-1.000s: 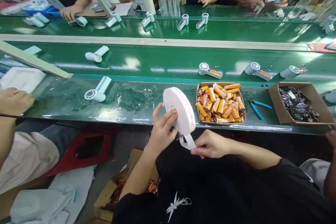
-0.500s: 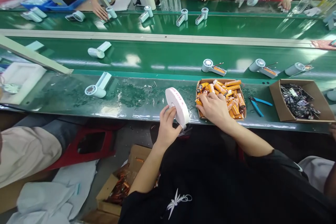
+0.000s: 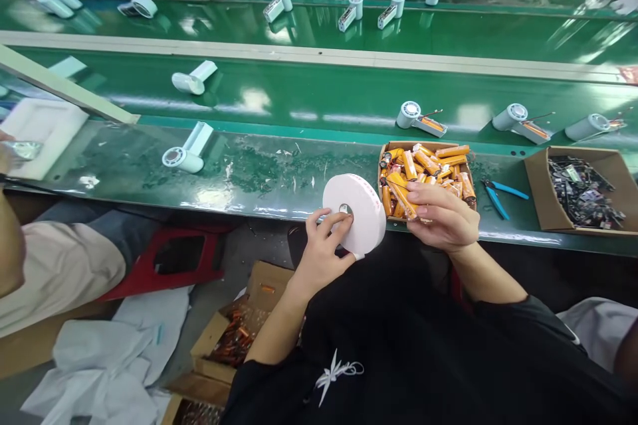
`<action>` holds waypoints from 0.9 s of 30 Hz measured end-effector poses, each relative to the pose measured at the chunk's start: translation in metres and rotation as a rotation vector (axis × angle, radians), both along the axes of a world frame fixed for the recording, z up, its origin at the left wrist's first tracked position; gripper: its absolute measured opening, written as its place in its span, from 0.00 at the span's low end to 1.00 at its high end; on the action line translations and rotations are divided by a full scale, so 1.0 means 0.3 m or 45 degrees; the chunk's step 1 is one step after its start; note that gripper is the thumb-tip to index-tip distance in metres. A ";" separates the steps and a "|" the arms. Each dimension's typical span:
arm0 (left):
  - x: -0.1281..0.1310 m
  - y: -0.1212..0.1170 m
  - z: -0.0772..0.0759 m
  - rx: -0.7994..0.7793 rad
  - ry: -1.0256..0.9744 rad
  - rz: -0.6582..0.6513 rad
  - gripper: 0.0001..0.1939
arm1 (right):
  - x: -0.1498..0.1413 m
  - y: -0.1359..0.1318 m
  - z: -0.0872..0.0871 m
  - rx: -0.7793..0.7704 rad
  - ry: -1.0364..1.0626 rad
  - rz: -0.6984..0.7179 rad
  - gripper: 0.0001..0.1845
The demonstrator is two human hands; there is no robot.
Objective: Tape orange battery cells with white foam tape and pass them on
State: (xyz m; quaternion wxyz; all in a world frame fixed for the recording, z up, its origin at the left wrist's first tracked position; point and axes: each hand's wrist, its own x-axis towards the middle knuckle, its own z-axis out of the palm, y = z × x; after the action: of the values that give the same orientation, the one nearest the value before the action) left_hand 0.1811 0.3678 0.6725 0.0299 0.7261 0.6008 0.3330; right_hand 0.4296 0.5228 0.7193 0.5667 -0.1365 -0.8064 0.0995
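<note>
My left hand (image 3: pixel 326 242) grips a wide roll of white tape (image 3: pixel 366 219), with fingers at its core hole and the thumb under its edge. The roll's flat side faces up toward me. My right hand (image 3: pixel 445 216) holds an orange-wrapped battery (image 3: pixel 401 195) between thumb and fingers, just above the near side of a cardboard box (image 3: pixel 381 179). That box is full of similar orange batteries (image 3: pixel 427 159). Part of the held battery is hidden behind my fingers.
Blue-handled cutters (image 3: pixel 498 196) lie right of the battery box, beside a carton of small circuit boards (image 3: pixel 535 192). Pale blue fan bodies (image 3: pixel 182 159) sit on the bench and green conveyor (image 3: pixel 309 89). A red stool (image 3: pixel 194 252) stands lower left. Co-workers' hands are across the belt.
My right hand has lifted a battery out of the box and drawn back toward me. My left hand has shifted right with the tape roll, turning its flat side upward.
</note>
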 end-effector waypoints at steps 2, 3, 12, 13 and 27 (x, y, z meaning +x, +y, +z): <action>0.001 -0.004 0.001 -0.024 0.008 -0.019 0.36 | 0.019 0.003 -0.033 0.016 -0.029 0.069 0.10; 0.000 -0.005 0.001 -0.028 0.010 -0.030 0.37 | 0.033 0.006 -0.055 -0.031 -0.061 0.086 0.11; 0.008 0.004 0.020 -0.071 -0.021 0.005 0.37 | 0.055 -0.087 -0.250 -0.362 -0.152 0.206 0.15; 0.011 0.006 0.023 -0.047 -0.017 0.022 0.37 | 0.036 -0.116 -0.252 -0.361 -0.111 0.219 0.20; 0.043 0.061 0.058 0.357 0.417 0.380 0.30 | -0.049 0.004 -0.003 -1.609 0.051 0.352 0.31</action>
State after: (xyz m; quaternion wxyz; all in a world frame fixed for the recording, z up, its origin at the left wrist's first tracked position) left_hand 0.1940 0.3861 0.6899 -0.2181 0.6707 0.6461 0.2919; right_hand 0.4148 0.5240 0.7183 0.3741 -0.3369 -0.5919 0.6294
